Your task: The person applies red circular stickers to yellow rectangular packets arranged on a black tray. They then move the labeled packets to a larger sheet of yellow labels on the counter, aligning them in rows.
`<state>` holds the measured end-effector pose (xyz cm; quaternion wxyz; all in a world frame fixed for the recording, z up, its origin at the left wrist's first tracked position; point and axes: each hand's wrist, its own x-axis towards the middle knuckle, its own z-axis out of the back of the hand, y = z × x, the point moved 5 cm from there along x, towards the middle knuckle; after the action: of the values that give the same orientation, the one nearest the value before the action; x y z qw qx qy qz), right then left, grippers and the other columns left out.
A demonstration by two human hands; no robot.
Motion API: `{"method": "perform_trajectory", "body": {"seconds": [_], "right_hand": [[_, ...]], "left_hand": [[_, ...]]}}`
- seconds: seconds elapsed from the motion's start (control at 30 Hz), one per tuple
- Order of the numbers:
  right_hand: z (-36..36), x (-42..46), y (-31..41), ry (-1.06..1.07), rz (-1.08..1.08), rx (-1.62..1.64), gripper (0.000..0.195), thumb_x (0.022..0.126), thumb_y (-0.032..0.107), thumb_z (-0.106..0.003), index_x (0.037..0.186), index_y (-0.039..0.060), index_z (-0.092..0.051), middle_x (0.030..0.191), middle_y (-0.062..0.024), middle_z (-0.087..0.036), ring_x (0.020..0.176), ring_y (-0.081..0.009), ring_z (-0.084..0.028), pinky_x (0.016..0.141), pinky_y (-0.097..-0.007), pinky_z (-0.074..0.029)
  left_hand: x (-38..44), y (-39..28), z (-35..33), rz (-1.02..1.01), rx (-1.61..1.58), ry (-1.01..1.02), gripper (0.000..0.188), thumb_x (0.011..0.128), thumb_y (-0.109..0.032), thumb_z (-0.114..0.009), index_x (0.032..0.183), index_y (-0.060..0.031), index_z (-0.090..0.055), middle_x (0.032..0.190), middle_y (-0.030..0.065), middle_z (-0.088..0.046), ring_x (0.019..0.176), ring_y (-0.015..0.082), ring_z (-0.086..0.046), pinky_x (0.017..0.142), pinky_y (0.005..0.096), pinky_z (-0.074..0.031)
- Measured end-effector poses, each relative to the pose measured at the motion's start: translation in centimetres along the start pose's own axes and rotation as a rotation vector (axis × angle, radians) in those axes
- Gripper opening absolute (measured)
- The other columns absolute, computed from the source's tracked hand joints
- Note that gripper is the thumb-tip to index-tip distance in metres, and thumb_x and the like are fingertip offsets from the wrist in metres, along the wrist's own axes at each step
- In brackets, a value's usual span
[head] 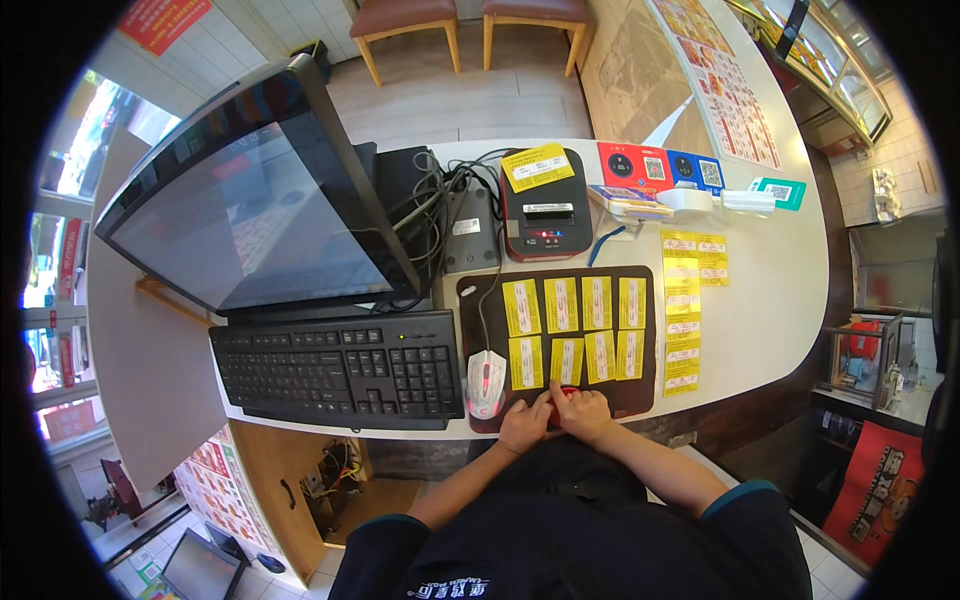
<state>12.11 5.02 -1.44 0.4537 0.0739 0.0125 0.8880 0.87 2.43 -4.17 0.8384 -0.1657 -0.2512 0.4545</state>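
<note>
My left hand (523, 424) and my right hand (585, 412) are close together at the front edge of a dark desk mat (641, 401). Between and partly under them is a small round red object (556, 418), mostly covered by the fingers. A fingertip of my right hand points at the lower edge of a yellow printed slip (566, 361). Several such slips lie on the mat in two rows. Whether my left hand grips anything cannot be told. A white computer mouse (486, 384) lies to the left of my hands.
A black keyboard (337, 371) and a large monitor (255, 217) stand at the left. Behind the mat are a receipt printer (547, 210) with a yellow slip on top and tangled cables (427, 199). More yellow slips (682, 328) and payment code cards (635, 170) are at the right.
</note>
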Motion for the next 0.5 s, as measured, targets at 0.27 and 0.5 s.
{"method": "perform_trajectory", "body": {"seconds": [0.27,0.5], "right_hand": [[0.0,0.3,1.0,0.07,-0.009,-0.161,0.033,0.078,0.019,-0.053,0.107,0.0061,-0.06,0.05,-0.0013,-0.05,0.041,-0.0158,-0.051,0.039,-0.0306,-0.041],[0.6,0.4,0.0,0.105,-0.094,0.038,0.038,0.08,0.021,-0.053,0.116,0.01,-0.057,0.054,-0.004,-0.057,0.043,-0.0192,-0.057,0.04,-0.034,-0.044]], "left_hand": [[0.5,-0.2,0.8,0.049,0.001,0.01,0.054,0.067,-0.049,-0.071,0.09,-0.0022,-0.054,0.108,0.0101,-0.061,0.054,0.0203,-0.049,0.055,0.0286,-0.039],[1.1,-0.9,1.3,0.106,-0.026,0.022,0.057,0.061,-0.048,-0.076,0.09,-0.0031,-0.056,0.106,0.0067,-0.061,0.058,0.021,-0.05,0.056,0.0294,-0.04]]}}
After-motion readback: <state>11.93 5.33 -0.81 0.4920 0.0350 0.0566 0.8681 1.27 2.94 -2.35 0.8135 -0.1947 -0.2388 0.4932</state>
